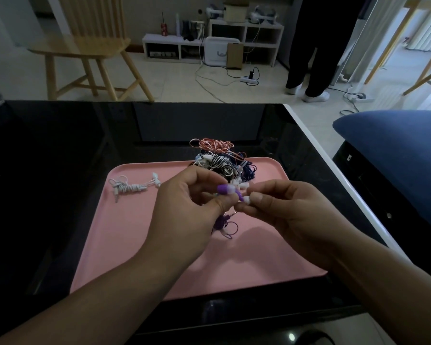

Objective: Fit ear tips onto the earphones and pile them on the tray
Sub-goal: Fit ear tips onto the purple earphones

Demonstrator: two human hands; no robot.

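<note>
1. Purple earphones (225,189) sit between both hands above the pink tray (125,235), raised, it seems, so the small parts can be seen and turned.
2. Left hand (187,205) pinches the bud to steady it; its wound cord dangles below toward the tray.
3. Right hand (281,207) pinches a white ear tip (246,199) against the second bud, likely pressing it on.
4. Finished-looking white earphones (130,188) lie apart at the tray's left; a tangled heap (219,158) waits at its far edge.
5. Dark worktop (60,158) carries the tray.
</note>
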